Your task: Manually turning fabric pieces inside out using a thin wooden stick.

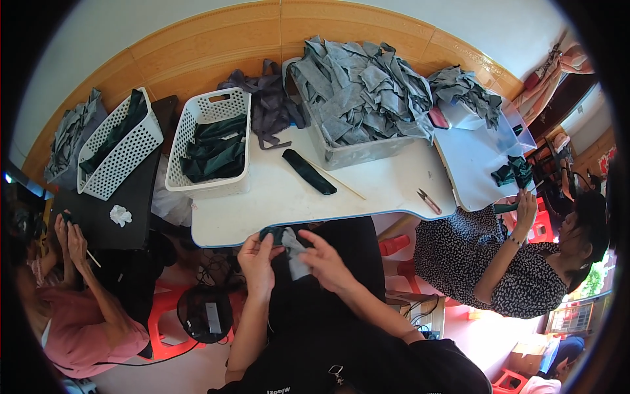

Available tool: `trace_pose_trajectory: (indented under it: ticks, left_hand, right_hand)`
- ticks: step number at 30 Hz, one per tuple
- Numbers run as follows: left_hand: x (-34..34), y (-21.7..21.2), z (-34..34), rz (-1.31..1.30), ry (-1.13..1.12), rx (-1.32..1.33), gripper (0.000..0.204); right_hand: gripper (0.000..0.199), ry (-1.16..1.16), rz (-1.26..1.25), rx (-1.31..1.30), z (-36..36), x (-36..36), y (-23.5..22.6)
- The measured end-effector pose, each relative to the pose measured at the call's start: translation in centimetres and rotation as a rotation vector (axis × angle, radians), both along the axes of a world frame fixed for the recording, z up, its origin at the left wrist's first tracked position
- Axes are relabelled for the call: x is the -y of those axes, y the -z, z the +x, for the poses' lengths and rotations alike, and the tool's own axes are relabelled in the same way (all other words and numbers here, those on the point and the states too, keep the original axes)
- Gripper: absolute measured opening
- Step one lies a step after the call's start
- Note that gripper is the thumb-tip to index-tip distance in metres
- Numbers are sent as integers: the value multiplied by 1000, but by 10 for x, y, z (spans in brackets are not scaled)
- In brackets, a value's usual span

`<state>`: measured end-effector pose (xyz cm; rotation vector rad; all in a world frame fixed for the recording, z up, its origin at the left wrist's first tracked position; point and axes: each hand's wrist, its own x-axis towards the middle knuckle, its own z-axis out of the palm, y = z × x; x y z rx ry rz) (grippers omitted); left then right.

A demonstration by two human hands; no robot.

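Note:
Over my lap, just off the table's front edge, my left hand (258, 261) pinches a dark green piece of fabric (270, 232) between thumb and fingers. A light grey cloth strip (296, 261) hangs beside it, against the green piece; whether they are joined I cannot tell. My right hand (324, 264) is at the grey strip with its fingers apart, the fingertips touching or almost touching the cloth. On the table ahead lies a dark green fabric tube (308, 172), a thin wooden stick (339, 181) beside it. Farther right are small thread snips (430, 201).
A white basket (244, 154) of green pieces, purplish strips (269, 105) and a bin (364, 155) heaped with grey cloth line the table's back. Co-workers sit at left (98, 315) and right (499, 269), handling green fabric. Another basket (111, 177) stands on the black table (125, 233).

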<state>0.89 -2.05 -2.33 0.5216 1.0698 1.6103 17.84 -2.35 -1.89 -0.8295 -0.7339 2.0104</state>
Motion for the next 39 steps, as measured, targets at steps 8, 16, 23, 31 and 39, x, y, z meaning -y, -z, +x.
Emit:
trace_pose_trajectory:
  ticks: [8, 16, 23, 31, 39]
  left_hand:
    - [12, -7, -5, 87, 143, -356, 29]
    - [13, -11, -5, 88, 462, -337, 16]
    - [7, 20, 3, 25, 261, -166, 9]
    - [11, 24, -2, 78, 261, -336, 15]
    - [36, 22, -14, 18, 192, -668, 10]
  right_hand:
    - [42, 58, -324, -240, 19, -19, -31]
    - [36, 13, -334, -415, 8, -30, -31]
    - [27, 297, 363, 453, -13, -10, -21]
    - [31, 113, 472, 780, -20, -12, -8]
    - [34, 153, 638, 799, -33, 6, -1]
